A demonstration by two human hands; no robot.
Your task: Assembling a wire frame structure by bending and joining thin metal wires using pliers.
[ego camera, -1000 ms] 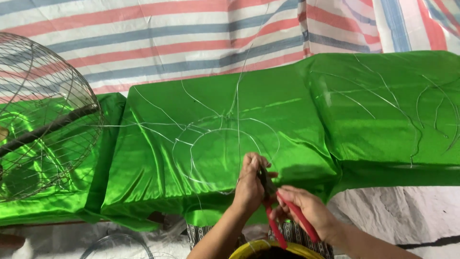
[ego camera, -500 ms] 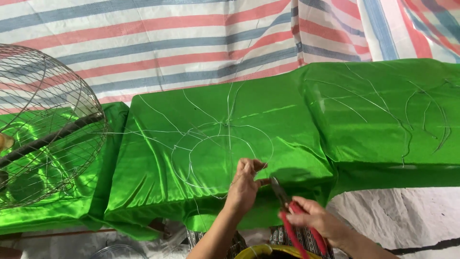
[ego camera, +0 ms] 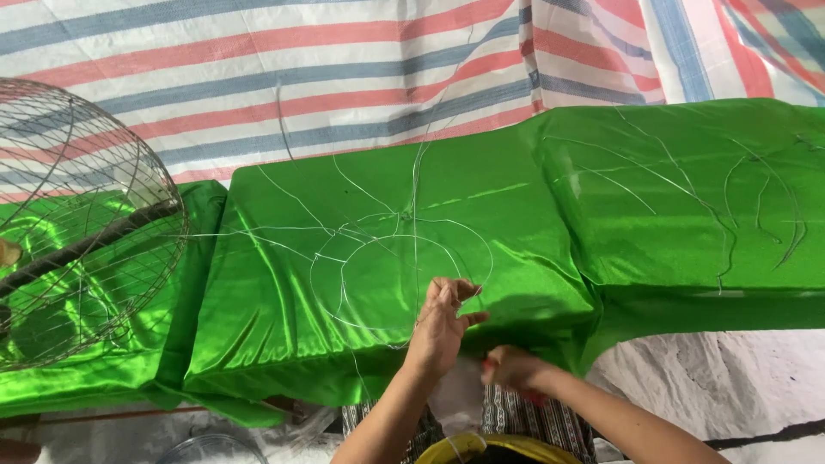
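My left hand (ego camera: 443,331) pinches the thin wire ring (ego camera: 400,273) at its near edge, fingers closed on it so the loop lies flat on the green-draped worktop (ego camera: 516,241); my right hand (ego camera: 513,369), below the ring, is blurred, grip undeterminable

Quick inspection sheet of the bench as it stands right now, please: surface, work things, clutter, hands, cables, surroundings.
Surface: shiny green cloth draped over the blocks.
Job's things: thin wire frame with a ring lying on the cloth; red-handled tool, mostly hidden.
Clutter: loose wire strands on the right-hand block.
Hands: left hand pinches a wire at the ring's edge; right hand, blurred, grips the tool.
Cables: nothing seen.
Surroundings: wire fan guard at left; striped tarpaulin behind; yellow rim below.
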